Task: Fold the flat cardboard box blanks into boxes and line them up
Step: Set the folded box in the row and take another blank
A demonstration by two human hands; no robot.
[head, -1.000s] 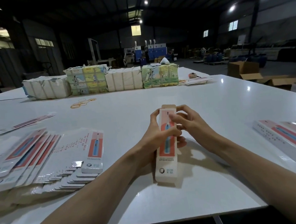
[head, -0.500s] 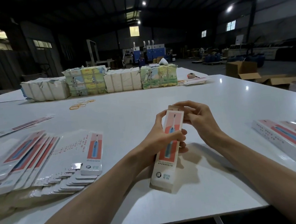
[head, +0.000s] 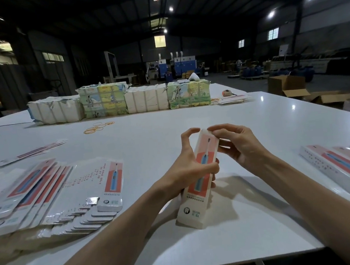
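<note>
Bare table (head: 150, 147) between flat blanks (head: 54, 195) and finished boxes (head: 339, 165).

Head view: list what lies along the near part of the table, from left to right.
fanned stack of flat blanks → left hand → held box → right hand → row of folded boxes

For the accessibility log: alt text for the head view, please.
A left hand grips the middle of a tall toothbrush box tilted on a white table, while the right hand pinches its top flap. Flat box blanks fan out at left; finished boxes lie at right.
</note>
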